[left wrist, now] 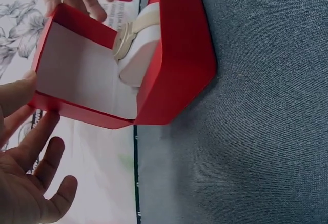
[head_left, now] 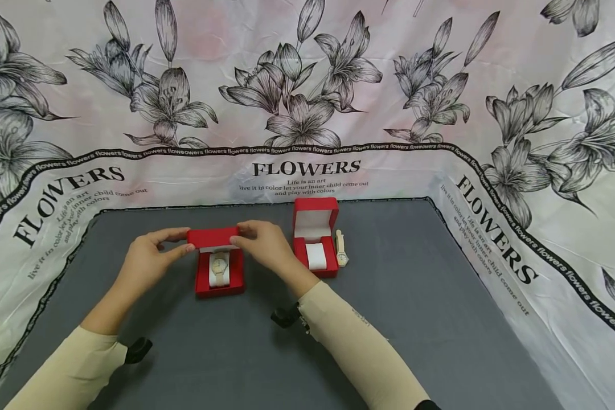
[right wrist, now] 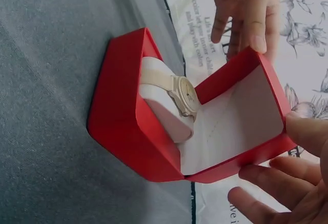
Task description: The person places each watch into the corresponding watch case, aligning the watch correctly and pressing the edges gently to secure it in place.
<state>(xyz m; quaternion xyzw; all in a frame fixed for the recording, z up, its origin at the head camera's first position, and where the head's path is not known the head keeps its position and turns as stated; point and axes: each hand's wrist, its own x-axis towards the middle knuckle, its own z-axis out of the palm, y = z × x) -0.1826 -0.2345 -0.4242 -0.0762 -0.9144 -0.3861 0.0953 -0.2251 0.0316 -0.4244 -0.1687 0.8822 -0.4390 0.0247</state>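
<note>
A red watch box (head_left: 220, 289) stands on the grey cloth with its lid (head_left: 213, 237) tilted partway over it. Inside, a watch with a pale strap (right wrist: 185, 93) is wrapped round a white cushion (right wrist: 166, 112). My left hand (head_left: 151, 259) pinches the lid's left corner between thumb and fingers. At the opposite corner, my right hand (head_left: 266, 242) pinches the lid the same way. To the right, a second red box (head_left: 329, 250) has its lid raised, with a bare white cushion (head_left: 316, 256) inside. Beside that box lies another watch (head_left: 341, 250).
Grey cloth (head_left: 389, 319) covers the table surface. A white flower-printed cloth with black lettering (head_left: 307, 171) borders it at the back and sides. Black wrist devices (head_left: 286, 316) sit at both sleeve cuffs.
</note>
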